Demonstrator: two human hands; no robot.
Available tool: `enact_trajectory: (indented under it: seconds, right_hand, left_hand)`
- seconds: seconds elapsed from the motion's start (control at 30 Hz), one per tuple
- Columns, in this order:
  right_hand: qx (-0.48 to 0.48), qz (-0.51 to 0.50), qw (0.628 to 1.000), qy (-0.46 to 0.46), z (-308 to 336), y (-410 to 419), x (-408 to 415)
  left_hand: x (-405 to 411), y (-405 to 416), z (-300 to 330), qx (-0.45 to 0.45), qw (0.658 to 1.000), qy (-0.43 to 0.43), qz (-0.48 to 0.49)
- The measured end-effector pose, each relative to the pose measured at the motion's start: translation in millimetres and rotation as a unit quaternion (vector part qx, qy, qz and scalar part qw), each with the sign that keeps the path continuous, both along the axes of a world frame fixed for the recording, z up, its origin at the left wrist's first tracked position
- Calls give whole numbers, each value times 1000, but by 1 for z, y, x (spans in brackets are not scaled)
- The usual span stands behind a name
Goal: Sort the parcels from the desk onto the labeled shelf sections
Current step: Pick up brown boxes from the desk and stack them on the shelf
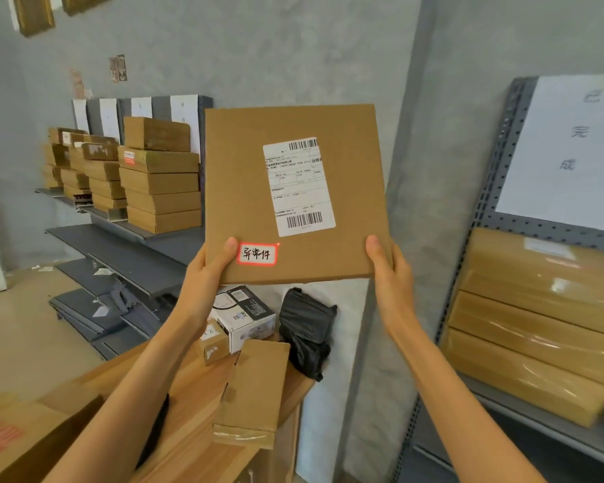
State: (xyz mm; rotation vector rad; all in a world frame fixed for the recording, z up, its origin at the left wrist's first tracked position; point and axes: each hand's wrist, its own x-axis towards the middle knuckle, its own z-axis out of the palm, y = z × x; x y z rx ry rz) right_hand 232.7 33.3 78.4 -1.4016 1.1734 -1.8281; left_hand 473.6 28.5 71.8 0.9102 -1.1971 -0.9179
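The parcel [295, 193] hides both hands' fingers behind it; its shipping label [299, 186] print is too small to read.

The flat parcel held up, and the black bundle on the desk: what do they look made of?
Flat parcel: plain brown cardboard, matte, with crisp edges and a white paper label. Black bundle: probably thin plastic film, a mailer bag, going by its crumpled folds and dull sheen.

Below me the wooden desk [185, 413] carries a long flat carton [253, 388], a small brown box [212, 343], a white printed box [246, 317] and a crumpled black bag [307, 329]. On my left, the grey shelf [133, 231] bears stacked brown parcels [161, 179]. On my right, another shelf [551, 430] holds long wrapped cartons [537, 322].
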Motion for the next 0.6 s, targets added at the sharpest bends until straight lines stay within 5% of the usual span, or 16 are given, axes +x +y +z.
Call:
enact_trajectory:
  seconds: [0.6]
  right_hand:
    - [10,-216,976,-31,-3,269,-213]
  left_hand:
    - [-240,158,6,24,979,-24,-199]
